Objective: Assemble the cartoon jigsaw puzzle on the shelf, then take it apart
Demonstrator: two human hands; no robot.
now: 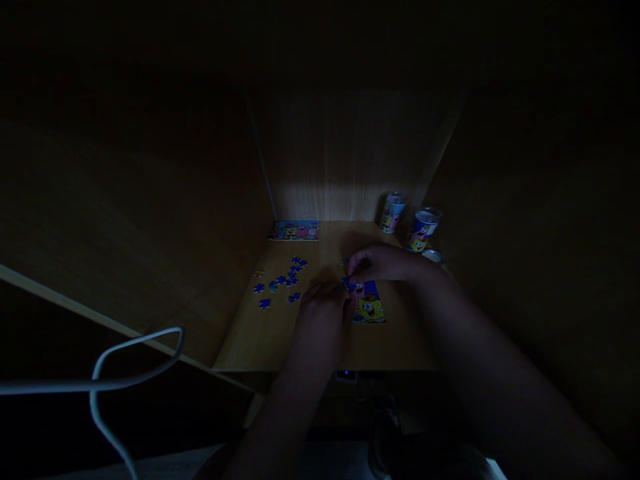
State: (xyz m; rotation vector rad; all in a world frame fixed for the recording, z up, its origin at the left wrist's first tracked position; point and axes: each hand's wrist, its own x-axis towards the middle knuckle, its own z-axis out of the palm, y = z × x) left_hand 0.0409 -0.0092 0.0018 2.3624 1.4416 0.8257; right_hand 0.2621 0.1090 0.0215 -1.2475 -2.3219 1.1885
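A partly assembled jigsaw puzzle (369,308), with a yellow cartoon figure and a pink one on blue, lies flat on the wooden surface. At its left edge rests my left hand (324,303), fingers curled and their tips mostly hidden. My right hand (374,261) is over the puzzle's upper left corner, thumb and fingers pinched together. Dim light hides what the pinch holds; a small blue puzzle piece edge shows just below it. Left of my hands are several loose blue puzzle pieces (291,279), spread out singly and in a cluster.
A picture card (294,231) is by the back panel. Two printed cans (393,213) with clear tops stand at the back right, beside a round lid (433,257). Dark wooden walls close in both sides. A white cable (135,340) loops at the lower left.
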